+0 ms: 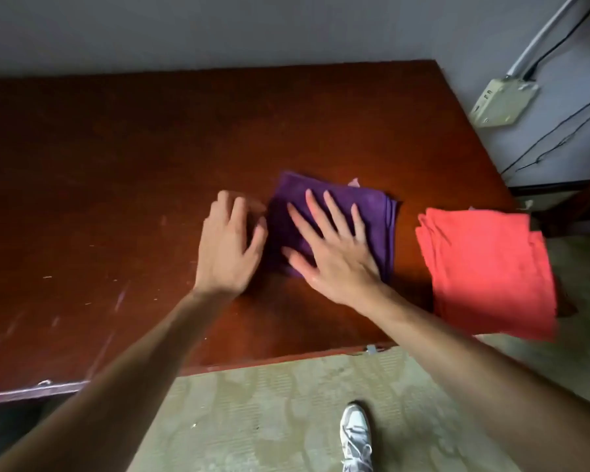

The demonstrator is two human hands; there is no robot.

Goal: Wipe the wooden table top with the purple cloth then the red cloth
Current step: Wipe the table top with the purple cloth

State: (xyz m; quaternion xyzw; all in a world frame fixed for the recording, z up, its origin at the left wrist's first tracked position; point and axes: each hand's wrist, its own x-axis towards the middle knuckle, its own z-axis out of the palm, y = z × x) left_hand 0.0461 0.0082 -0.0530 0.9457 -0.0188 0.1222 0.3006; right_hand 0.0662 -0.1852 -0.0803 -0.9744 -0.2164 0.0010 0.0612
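Right hand (334,253) lies open, flat on the folded purple cloth (372,212) at frame centre; left hand (227,247), open, touches its edge. Press evenly, sweeping the wooden counter (116,165) in overlapping passes; red cloth (484,267) waits right.

Wooden table top (116,158) — purple cloth (372,216) and red cloth (484,267) on it.

- Right hand (334,247) lies flat on the folded cloth (372,206) on the table (116,165).
- Left hand (227,247) rests just left of it.
- A second cloth (484,267) lies to the right, overhanging the table's edge.
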